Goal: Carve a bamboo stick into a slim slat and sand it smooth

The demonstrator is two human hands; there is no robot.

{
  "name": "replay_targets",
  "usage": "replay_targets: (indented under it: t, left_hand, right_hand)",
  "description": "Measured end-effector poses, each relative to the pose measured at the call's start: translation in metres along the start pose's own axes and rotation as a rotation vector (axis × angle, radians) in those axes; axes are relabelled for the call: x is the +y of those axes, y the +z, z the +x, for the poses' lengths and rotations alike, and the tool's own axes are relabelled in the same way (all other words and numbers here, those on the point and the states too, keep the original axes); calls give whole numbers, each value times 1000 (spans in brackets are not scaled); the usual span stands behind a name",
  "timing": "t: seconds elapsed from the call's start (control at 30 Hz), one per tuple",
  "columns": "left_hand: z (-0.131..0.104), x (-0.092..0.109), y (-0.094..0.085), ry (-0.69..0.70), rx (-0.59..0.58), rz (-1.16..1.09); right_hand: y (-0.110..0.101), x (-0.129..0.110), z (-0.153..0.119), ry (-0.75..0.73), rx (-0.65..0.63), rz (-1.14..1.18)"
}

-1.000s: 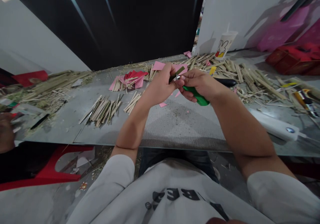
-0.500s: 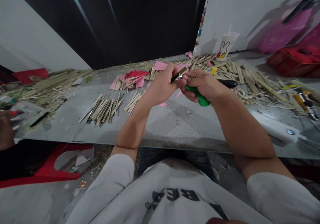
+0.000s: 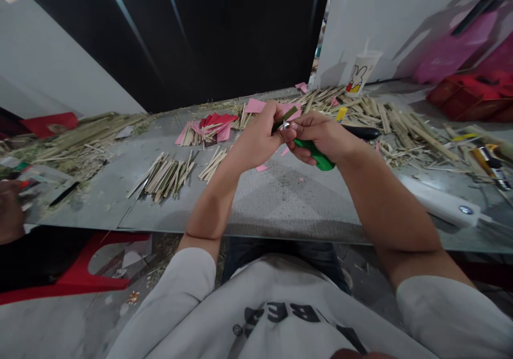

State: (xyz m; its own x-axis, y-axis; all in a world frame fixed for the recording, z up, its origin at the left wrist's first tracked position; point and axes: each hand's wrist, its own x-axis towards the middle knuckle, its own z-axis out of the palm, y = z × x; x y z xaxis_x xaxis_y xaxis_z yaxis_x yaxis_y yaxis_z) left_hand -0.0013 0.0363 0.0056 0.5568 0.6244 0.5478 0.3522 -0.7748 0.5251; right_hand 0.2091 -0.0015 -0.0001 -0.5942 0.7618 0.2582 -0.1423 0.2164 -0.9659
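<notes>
My left hand (image 3: 262, 137) is closed on a dark olive strip (image 3: 291, 113), whose end sticks up beyond the fingers. Close beside it, my right hand (image 3: 320, 137) grips a green-handled tool (image 3: 317, 155). The tool's small metal part (image 3: 286, 125) is against the strip, between the two hands; its exact shape is partly hidden by my fingers. Under and behind the hands lies pink paper (image 3: 255, 106). Left of my left forearm are a small bundle of thin sticks (image 3: 213, 164) and a larger one (image 3: 166, 177).
Sticks and strips (image 3: 417, 129) pile up at the right, by a white cup (image 3: 362, 73), a black handle (image 3: 363, 132) and a white device (image 3: 444, 203). Red and pink paper (image 3: 216, 125) lies at centre left. Another person's hand (image 3: 10, 209) shows at the far left.
The metal part of the tool has shifted slightly left and down along the strip, with my right hand moving a little left. My left hand stays nearly in place.
</notes>
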Motion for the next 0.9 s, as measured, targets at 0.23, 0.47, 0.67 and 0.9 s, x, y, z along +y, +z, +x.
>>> replay_targets:
  t: [0.23,0.47,0.67,0.9]
  left_hand:
    - [0,-1,-2,27,1,26]
    - [-1,2,-1,-10,65,57]
    - [-3,7,-1,0,70,44]
    - [-6,11,3,-53,74,52]
  right_hand:
    - [3,-4,-1,-42,1,-38]
    - [6,-4,0,-98,74,-74]
    - [8,-6,-4,-63,127,-91]
    - [11,-3,1,-35,134,-32]
